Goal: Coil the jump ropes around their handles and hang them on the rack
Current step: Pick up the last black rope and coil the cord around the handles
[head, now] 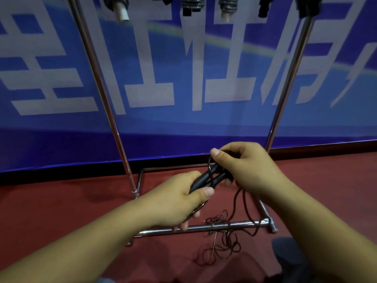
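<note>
Our left hand point(173, 198) grips the two handles point(208, 178) side by side low before the rack point(114, 127), while our right hand point(244, 166) pinches the rope point(240, 203) at their far end. We should wind tight, even turns, letting the slack feed off the floor point(61, 205) clear of the rack's base bar.

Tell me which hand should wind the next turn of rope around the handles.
Right, probably. The left hand grips the lower ends of the two black jump-rope handles, steadying them. The right hand sits at their upper ends, where the thin dark rope trails down to the red floor.
</note>
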Tool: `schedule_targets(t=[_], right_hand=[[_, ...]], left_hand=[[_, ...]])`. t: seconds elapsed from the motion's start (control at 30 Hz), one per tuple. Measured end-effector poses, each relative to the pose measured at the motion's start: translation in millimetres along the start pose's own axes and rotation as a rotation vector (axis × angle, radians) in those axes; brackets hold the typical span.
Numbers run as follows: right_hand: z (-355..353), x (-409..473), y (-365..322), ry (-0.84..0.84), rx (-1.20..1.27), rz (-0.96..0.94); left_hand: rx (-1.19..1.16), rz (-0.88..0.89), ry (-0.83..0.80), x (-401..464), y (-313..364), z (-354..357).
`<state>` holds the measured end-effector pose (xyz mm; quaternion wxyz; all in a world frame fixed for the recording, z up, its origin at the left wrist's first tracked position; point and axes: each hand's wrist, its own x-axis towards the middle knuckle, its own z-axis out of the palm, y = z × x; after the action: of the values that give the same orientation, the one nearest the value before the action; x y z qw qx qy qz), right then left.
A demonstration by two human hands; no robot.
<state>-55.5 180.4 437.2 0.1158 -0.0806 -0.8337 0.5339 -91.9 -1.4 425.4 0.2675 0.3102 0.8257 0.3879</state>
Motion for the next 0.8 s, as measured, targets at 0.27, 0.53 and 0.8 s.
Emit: schedule_targets(t=[0.27,0.53,0.8], right_hand=[[-25.9,4.7,-0.8,-0.162,-0.142,-0.023],[-25.5,15.3,13.1,-0.134,-0.075,0.023],[-27.5,12.3,25.7,-0.043,-0.234,0.015]], left_hand=[[-0.173,-0.059,-0.275,-4.7,-1.1,-16.6],[-0.298,0.033,-0.463,-5.1,-1.6,-18.6],[-0.653,0.054,-0.135,1.1,-10.0,-17.1]])
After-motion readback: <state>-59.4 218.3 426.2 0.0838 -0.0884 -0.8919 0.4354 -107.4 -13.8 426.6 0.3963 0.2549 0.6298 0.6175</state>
